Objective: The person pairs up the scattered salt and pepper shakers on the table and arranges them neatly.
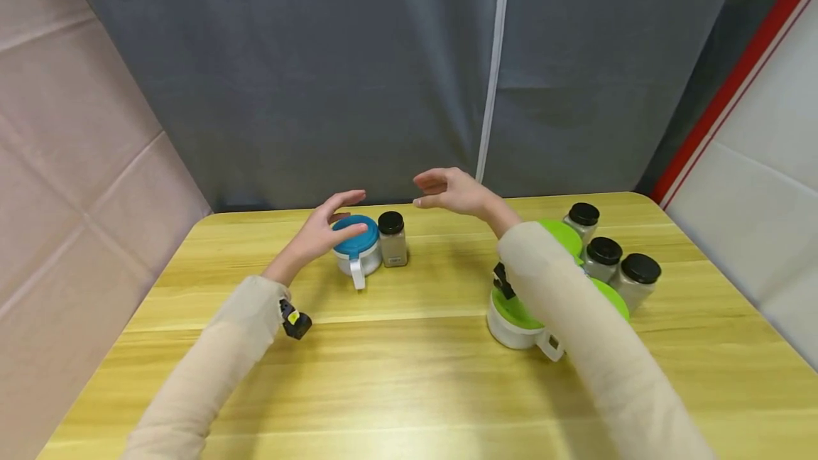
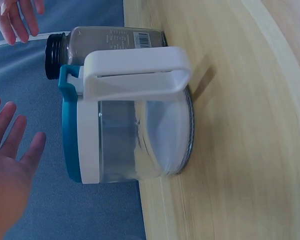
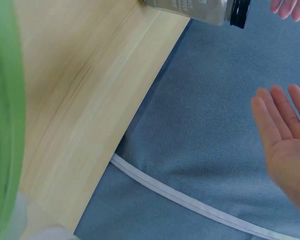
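A clear seasoning jar [image 1: 356,234] with a blue lid and white handle stands toward the back of the table, white contents showing in the left wrist view. Touching or nearly touching its right side is a black-capped spice bottle [image 1: 393,248]. My left hand [image 1: 319,230] hovers at the jar's left, fingers spread and thumb reaching over the lid in the head view; in the left wrist view a gap separates them. Right of the bottle and higher than its cap, my right hand [image 1: 457,192] hangs in the air with loosely extended fingers, holding nothing.
Green-lidded jars [image 1: 509,326] with white handles stand at the right, partly hidden beneath my right forearm. Three black-capped bottles [image 1: 603,253] are grouped beside them. A grey curtain [image 1: 319,91] hangs behind the wooden table [image 1: 383,389].
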The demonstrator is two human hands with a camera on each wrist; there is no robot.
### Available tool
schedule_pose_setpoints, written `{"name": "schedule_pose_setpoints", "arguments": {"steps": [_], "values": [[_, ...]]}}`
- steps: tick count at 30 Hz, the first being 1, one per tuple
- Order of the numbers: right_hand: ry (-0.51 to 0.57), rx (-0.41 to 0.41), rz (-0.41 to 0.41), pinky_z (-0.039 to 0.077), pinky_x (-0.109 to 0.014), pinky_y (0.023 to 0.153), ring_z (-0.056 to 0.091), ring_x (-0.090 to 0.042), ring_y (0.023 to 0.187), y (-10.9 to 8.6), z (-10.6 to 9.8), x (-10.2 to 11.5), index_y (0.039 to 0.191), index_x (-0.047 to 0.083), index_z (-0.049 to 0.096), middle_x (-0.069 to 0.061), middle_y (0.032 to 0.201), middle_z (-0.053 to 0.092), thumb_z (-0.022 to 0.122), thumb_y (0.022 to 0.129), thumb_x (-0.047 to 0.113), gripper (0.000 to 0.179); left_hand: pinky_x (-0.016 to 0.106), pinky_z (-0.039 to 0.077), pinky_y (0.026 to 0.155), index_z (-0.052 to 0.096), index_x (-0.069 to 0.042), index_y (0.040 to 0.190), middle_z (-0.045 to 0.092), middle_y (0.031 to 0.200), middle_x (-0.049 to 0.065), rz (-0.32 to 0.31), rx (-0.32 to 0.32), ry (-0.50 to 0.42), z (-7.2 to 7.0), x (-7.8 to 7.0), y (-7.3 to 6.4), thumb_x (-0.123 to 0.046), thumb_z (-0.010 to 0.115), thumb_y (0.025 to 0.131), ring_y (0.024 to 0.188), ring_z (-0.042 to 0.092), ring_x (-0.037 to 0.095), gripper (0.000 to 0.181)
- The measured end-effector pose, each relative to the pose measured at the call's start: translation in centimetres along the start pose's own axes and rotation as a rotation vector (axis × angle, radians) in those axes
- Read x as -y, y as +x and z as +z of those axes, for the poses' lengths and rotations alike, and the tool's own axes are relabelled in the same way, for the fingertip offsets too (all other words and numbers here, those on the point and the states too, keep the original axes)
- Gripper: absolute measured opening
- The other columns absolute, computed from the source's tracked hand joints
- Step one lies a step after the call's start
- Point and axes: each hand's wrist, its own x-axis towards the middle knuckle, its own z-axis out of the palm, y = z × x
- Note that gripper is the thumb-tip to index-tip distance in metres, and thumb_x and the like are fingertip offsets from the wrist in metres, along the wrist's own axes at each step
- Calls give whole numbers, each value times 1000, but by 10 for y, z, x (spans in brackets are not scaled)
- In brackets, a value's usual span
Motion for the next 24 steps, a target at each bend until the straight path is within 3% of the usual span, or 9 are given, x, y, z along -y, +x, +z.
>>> {"name": "schedule_pose_setpoints", "arguments": {"steps": [9,24], "values": [[-23,7,-6,36,-35,93,42,-26,115,-9,-19,-7,126,0,43,-12,127,44,63,83,17,50,46,27,97,34,0,133,34,134,16,-8,45,-34,6,-28,-5,-9,60,84,122,30,27,56],[-87,-2,6,36,-39,92,42,-27,115,-38,-51,-16,127,-1,42,-15,128,42,62,83,19,52,50,31,93,38,-1,131,35,130,17,14,87,-57,23,-42,-6,-6,59,84,113,39,39,52]]}}
